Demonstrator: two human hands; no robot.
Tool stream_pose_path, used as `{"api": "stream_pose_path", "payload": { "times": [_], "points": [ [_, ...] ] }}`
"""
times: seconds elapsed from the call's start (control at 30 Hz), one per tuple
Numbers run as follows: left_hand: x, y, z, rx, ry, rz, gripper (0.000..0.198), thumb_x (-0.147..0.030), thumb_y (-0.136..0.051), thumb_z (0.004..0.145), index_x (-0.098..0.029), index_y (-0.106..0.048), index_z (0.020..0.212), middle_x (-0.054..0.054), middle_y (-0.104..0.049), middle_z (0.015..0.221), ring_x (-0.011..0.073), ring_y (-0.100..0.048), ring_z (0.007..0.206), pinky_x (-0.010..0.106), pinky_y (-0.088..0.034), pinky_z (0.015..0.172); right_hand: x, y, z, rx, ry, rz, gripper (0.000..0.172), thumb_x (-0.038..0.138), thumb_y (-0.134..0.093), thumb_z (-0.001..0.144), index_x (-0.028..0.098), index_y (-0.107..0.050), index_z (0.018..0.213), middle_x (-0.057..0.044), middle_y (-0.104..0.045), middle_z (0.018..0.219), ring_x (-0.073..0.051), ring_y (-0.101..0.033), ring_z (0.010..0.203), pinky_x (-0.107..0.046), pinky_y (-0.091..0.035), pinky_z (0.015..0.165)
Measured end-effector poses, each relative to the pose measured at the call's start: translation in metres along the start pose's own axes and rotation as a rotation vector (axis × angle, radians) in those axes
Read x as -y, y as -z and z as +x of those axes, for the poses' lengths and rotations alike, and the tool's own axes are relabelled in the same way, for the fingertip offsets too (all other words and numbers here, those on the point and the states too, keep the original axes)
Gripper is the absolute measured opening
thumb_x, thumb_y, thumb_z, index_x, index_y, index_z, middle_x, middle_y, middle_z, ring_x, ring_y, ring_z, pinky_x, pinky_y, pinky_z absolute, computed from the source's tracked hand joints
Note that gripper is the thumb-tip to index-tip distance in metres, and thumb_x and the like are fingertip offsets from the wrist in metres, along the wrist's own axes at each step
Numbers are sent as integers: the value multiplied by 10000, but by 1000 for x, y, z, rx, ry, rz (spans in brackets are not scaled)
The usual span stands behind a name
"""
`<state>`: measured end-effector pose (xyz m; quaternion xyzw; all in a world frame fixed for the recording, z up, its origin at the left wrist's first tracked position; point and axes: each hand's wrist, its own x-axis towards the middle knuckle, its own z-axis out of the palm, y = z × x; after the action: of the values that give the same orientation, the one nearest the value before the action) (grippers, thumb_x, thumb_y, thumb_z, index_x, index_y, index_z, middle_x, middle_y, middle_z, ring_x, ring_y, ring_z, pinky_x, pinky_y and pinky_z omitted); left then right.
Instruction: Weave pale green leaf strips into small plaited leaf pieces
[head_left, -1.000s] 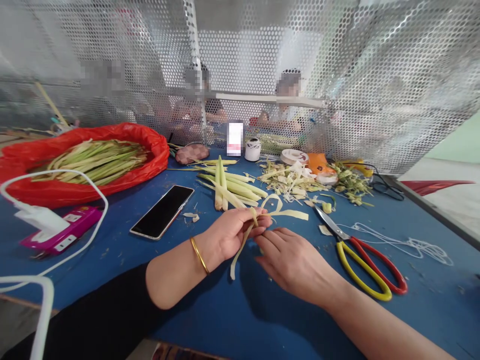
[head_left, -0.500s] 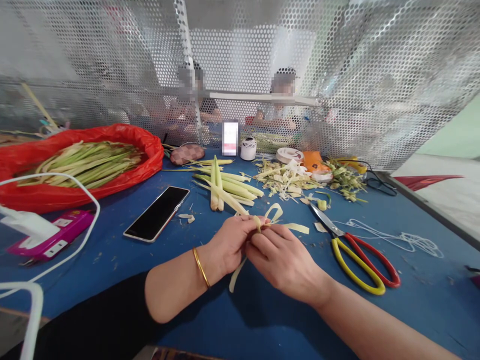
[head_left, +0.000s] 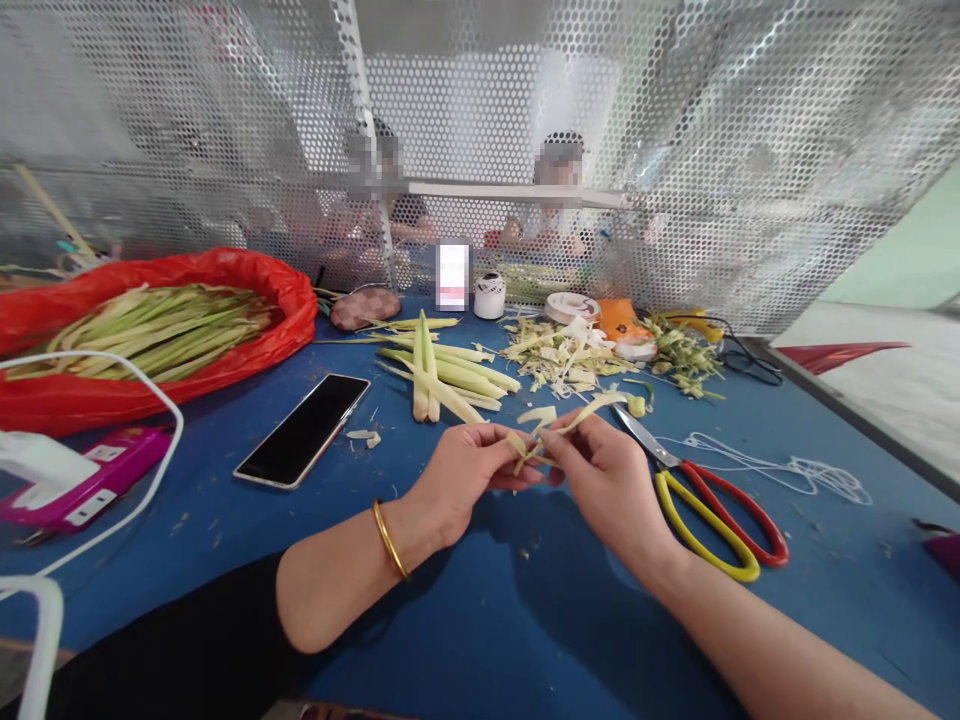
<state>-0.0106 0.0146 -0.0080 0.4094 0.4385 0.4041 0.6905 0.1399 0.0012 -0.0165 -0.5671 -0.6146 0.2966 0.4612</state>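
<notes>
Over the blue table (head_left: pixel 465 620), my left hand (head_left: pixel 457 478) and my right hand (head_left: pixel 611 480) meet at the fingertips. Both pinch a pale yellow leaf strip (head_left: pixel 551 432) that is looped and knotted between them; one end curls up past my right fingers. My left wrist wears a gold bangle (head_left: pixel 390 540). Just behind the hands lies a small bunch of pale green stalks (head_left: pixel 442 372). Yellow-and-red scissors (head_left: pixel 705 495) lie on the table right beside my right hand.
A red plastic bag (head_left: pixel 161 335) holds many green strips at the left. A black phone (head_left: pixel 301 430), a pink power strip (head_left: pixel 82 480) with a white cable, leaf trimmings (head_left: pixel 592 350), white string (head_left: pixel 780 465) and tape rolls are scattered about. A perforated metal screen (head_left: pixel 675 150) backs the table; people sit behind it.
My right hand has come in from below, taken the strip and pulled to the right. The long hanging tail of the strip has been drawn up into a tight knot between my hands.
</notes>
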Motion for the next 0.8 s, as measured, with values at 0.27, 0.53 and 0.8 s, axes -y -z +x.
{"api": "stream_pose_path", "payload": {
  "times": [0.27,0.53,0.8],
  "points": [
    [-4,-1,-2,2,-21,11,176,-268,-693,750,-123,-739,838,45,-712,754,116,-662,596,219,-532,606,-2,-3,4,17,-94,55,243,415,-559,815,181,-595,761,13,-572,608,-132,-470,547,-252,-370,507],
    [-2,0,-3,32,-20,-57,151,-179,-691,695,-115,-726,827,36,-705,739,134,-677,663,234,-538,686,-5,-4,6,-10,-96,23,225,389,-554,826,184,-603,748,19,-569,599,-123,-472,527,-243,-362,486],
    [3,-2,0,-99,-62,17,233,-233,-789,643,-115,-724,834,37,-703,763,108,-643,602,224,-528,628,-4,-10,3,46,-217,229,267,439,-596,807,185,-568,730,67,-516,482,-96,-474,355,-215,-376,374]
  ]
}}
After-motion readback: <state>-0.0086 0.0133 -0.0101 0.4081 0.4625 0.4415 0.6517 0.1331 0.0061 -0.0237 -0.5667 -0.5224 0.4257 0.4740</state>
